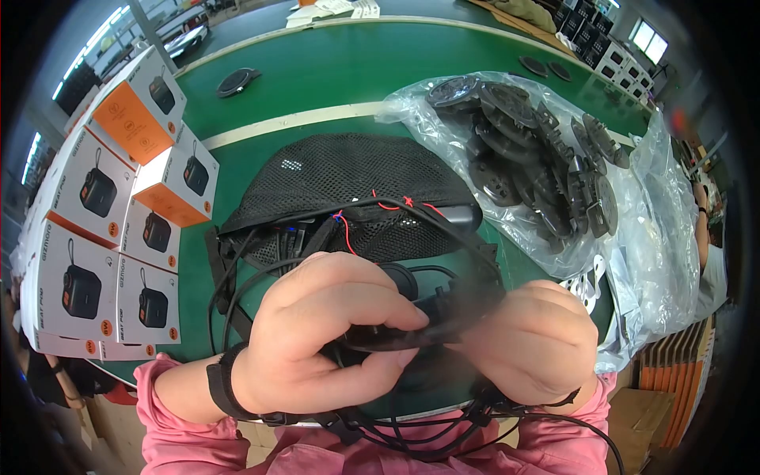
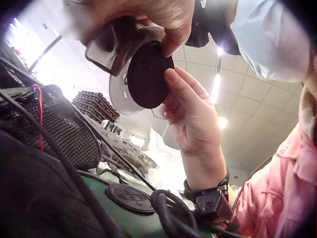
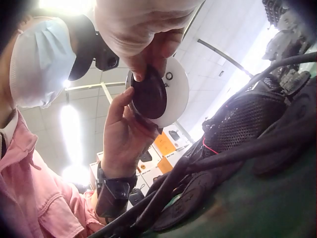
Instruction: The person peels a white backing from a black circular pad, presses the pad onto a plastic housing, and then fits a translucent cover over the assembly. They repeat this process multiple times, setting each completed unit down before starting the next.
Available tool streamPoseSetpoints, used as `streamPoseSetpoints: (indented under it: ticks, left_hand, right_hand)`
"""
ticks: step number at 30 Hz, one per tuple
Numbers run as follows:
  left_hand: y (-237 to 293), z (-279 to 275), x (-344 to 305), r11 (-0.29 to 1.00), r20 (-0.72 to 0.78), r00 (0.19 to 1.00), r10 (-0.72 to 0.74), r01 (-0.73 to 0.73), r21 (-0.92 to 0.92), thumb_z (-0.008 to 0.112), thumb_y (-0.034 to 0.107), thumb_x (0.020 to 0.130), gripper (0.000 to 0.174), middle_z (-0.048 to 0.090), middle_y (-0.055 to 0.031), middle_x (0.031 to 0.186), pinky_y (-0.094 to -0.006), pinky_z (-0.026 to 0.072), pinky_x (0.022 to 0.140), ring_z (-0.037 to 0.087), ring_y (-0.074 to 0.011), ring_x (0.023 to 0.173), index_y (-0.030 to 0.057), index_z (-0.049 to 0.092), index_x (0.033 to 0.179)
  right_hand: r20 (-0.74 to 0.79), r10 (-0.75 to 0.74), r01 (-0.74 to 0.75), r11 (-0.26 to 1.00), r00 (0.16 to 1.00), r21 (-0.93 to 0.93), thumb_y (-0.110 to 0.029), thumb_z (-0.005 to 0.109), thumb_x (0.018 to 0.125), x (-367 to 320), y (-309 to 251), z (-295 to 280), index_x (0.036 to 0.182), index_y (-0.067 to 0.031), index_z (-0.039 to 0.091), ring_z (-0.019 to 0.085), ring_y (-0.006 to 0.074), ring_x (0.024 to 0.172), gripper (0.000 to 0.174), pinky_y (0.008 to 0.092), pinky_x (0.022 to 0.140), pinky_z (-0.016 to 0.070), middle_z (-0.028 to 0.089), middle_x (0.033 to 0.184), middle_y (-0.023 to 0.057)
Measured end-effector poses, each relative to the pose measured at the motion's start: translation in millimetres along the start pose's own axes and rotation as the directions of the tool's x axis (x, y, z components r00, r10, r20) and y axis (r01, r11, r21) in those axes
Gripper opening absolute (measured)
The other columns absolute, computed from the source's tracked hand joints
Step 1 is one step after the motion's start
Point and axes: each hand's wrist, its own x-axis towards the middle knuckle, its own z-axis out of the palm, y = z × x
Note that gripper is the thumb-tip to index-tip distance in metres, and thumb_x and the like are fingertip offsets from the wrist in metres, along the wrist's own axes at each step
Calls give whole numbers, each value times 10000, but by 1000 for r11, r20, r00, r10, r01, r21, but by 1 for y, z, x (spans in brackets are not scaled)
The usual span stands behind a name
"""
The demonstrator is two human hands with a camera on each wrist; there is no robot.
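Observation:
Both hands meet at a thin black disc (image 1: 388, 341) low in the head view. My left hand (image 1: 317, 340) pinches it between thumb and fingers; my right hand (image 1: 538, 340) grips its other side, where the parts are blurred. In the left wrist view the black disc (image 2: 148, 74) is beside a pale translucent round piece (image 2: 119, 96), with a glossy dark part (image 2: 106, 47) under the near fingers. The right wrist view shows the black disc (image 3: 149, 94) in front of a white-looking round piece (image 3: 177, 94). How these pieces join cannot be told.
A black mesh bag (image 1: 348, 174) with cables lies beyond the hands. Boxes (image 1: 87, 190) are stacked at left. A clear plastic bag (image 1: 443, 131) with many black parts (image 1: 514, 142) lies at right. Another black disc (image 2: 131, 198) rests on the table. Loose cables (image 1: 443, 443) cross the lap.

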Motion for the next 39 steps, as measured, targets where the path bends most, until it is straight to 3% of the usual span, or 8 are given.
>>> streamPoseSetpoints:
  ticks: [9, 18, 20, 22, 33, 35, 38, 39]
  left_hand:
    - [-1, 2, -2, 999, -28, 999, -33, 34, 7, 647, 24, 588, 232, 524, -94, 757, -263, 379, 560, 489, -177, 625, 22, 563, 804]
    - [-7, 9, -5, 958, -91, 954, -285, 281, -57, 653, -18, 623, 171, 551, -66, 728, -233, 366, 527, 493, -121, 620, 32, 555, 753]
    - [-2, 6, -1, 734, 44, 823, -567, 529, -427, 517, 52, 744, 176, 557, -51, 830, -231, 395, 633, 514, -113, 731, 4, 519, 913]
    - [2, 4, 2, 321, 273, 629, -728, 665, -675, 381, 122, 865, 273, 562, -37, 931, -228, 425, 739, 535, -104, 841, -24, 482, 1073]
    - [-3, 5, 0, 238, 282, 542, -791, 698, -675, 365, 127, 844, 306, 570, -73, 940, -227, 419, 767, 541, -117, 871, -23, 489, 1079]
    - [-5, 4, 3, 219, 275, 587, -762, 633, -743, 370, 113, 835, 311, 572, -92, 959, -240, 417, 783, 544, -134, 879, -43, 492, 1074]
    - [-6, 0, 10, 225, 263, 601, -755, 614, -756, 381, 118, 822, 331, 561, -116, 1014, -271, 421, 809, 542, -162, 911, -63, 478, 1082]
    - [-9, -5, 13, 254, 260, 616, -744, 620, -742, 389, 128, 813, 351, 552, -126, 1042, -284, 426, 818, 540, -175, 934, -66, 463, 1097]
  right_hand:
    - [-16, 9, -9, 1000, 1000, -9, -18, 664, 583, 0, 0, 4, 823, -27, 642, 577, 148, 586, 242, 222, 471, 418, 608, 783, 55]
    - [-79, 127, -135, 986, 989, -101, -32, 681, 621, -3, -1, 23, 837, -10, 617, 554, 185, 529, 226, 268, 439, 423, 579, 695, 66]
    - [-115, 154, -169, 976, 981, -138, -34, 673, 639, -4, 2, 26, 854, -7, 607, 553, 200, 540, 227, 282, 456, 432, 564, 684, 70]
    - [-109, 196, -210, 968, 975, -136, -34, 665, 649, -4, 2, 27, 858, -9, 605, 553, 205, 549, 219, 286, 467, 436, 561, 689, 71]
    - [-78, 441, -447, 889, 894, -99, -76, 686, 645, -1, 4, 24, 882, -48, 566, 506, 218, 614, 267, 287, 521, 420, 495, 759, 77]
    - [-82, 510, -509, 860, 856, 36, -84, 696, 655, -5, 10, 29, 933, -42, 519, 495, 152, 610, 332, 254, 511, 407, 489, 809, 66]
    - [36, 791, -502, 352, 611, 790, -111, 568, 820, -8, 17, 40, 1040, -32, 453, 421, 29, 654, 260, 181, 527, 361, 467, 871, 3]
    - [23, 781, -485, 364, 624, 795, -111, 568, 820, -6, 18, 40, 1040, -32, 453, 421, 29, 654, 260, 181, 527, 361, 467, 871, 3]
